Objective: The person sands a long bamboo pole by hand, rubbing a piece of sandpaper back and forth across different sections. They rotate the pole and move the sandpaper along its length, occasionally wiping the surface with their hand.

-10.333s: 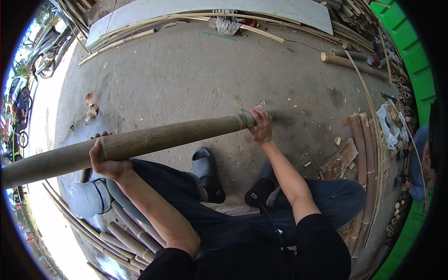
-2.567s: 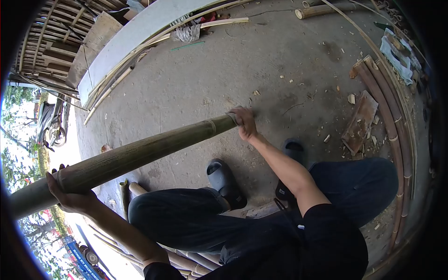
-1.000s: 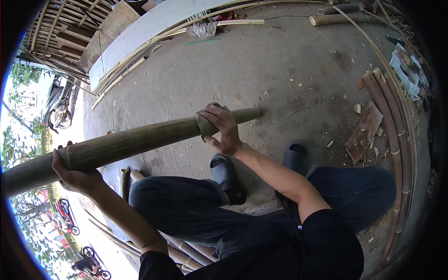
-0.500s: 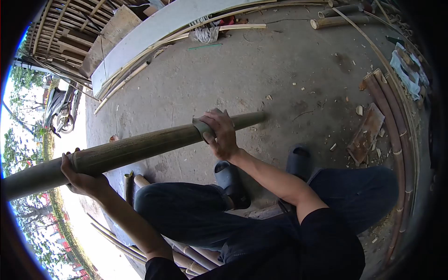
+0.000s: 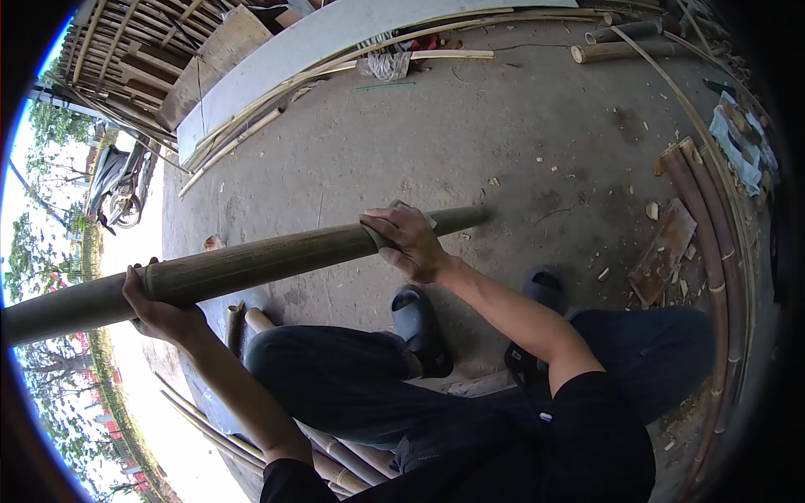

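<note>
Where it crosses the view from lower left to right of centre, one long bamboo pole, thick, green-brown and jointed, lies at a shallow slant above the lap of a seated person, its far tip resting on or just above the concrete floor; which, the view does not settle. Right hand: laid over the top of the pole near that tip, fingers curled down the far side and closed on a small grey scrap pressed against the pole; what the scrap is cannot be told. Left hand: wrapped round the pole from beneath at a joint ring, fingers clasped tight on the stem. Below the pole: legs in dark trousers, feet in two grey slip-on sandals on the floor. Beside the left knee: several cut bamboo lengths lying on the ground. Right edge: curved split bamboo slats in a bundle, with a flat wooden board just beside them and pale chips scattered near. Far side of the floor: a long pale panel with thin bamboo strips along it, a short pole piece near the upper right. Upper left: a parked motorbike outdoors.
</note>
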Demonstrator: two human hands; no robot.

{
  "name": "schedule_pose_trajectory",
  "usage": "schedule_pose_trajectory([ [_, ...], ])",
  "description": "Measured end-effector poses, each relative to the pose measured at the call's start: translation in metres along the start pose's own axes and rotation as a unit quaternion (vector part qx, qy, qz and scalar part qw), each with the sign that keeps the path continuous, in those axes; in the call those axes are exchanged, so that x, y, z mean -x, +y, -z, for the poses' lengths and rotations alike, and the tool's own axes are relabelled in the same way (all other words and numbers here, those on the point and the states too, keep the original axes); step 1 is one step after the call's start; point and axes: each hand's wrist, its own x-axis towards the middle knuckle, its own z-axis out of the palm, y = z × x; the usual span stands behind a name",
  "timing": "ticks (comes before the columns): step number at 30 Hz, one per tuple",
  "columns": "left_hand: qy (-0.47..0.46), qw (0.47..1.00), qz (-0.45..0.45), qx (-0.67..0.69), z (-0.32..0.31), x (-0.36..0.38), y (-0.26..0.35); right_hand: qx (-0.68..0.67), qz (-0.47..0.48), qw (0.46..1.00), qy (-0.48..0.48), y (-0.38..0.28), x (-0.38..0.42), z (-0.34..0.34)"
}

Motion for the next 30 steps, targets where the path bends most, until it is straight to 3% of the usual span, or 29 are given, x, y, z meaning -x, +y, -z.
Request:
schedule_pose_trajectory([
  [2, -0.010, 1.000, 0.005, 0.004, 0.002, -0.001, 0.002, 0.057, -0.004, 0.997, 0.042, -0.005, 0.005, -0.005],
  [6, -0.004, 1.000, -0.013, -0.003, 0.004, -0.007, -0.006, 0.127, -0.160, 0.973, 0.105, 0.102, 0.097, 0.009],
  [9, 0.003, 1.000, -0.011, 0.012, 0.000, -0.004, -0.006, 0.224, -0.209, 0.948, 0.089, 0.115, 0.125, 0.023],
  [12, 0.004, 1.000, 0.001, -0.003, -0.002, 0.002, 0.004, 0.121, -0.098, 0.980, 0.124, 0.034, 0.052, -0.006],
  [14, 0.004, 1.000, 0.009, 0.007, -0.004, -0.001, 0.002, 0.164, -0.093, 0.975, 0.118, -0.020, 0.012, -0.020],
  [18, -0.005, 1.000, 0.010, 0.006, -0.003, -0.004, 0.002, 0.119, -0.045, 0.984, 0.125, 0.029, 0.040, -0.015],
  [20, 0.012, 1.000, 0.016, -0.005, -0.001, -0.006, 0.000, 0.136, -0.127, 0.973, 0.139, 0.077, 0.085, 0.000],
  [22, 0.005, 1.000, 0.010, 0.006, 0.000, -0.004, 0.000, 0.216, -0.222, 0.946, 0.094, 0.106, 0.119, 0.027],
  [24, -0.004, 1.000, 0.008, 0.009, 0.002, -0.004, -0.001, 0.197, -0.188, 0.957, 0.104, 0.113, 0.113, 0.021],
  [26, -0.007, 1.000, 0.016, 0.001, 0.000, 0.000, 0.007, 0.169, -0.174, 0.965, 0.099, 0.066, 0.088, 0.003],
  [28, -0.003, 1.000, 0.021, 0.006, -0.004, 0.004, 0.007, 0.083, -0.102, 0.984, 0.121, 0.007, 0.023, -0.007],
  [30, -0.004, 1.000, 0.022, 0.010, -0.006, 0.004, 0.009, 0.085, -0.085, 0.985, 0.126, 0.010, 0.021, -0.008],
])
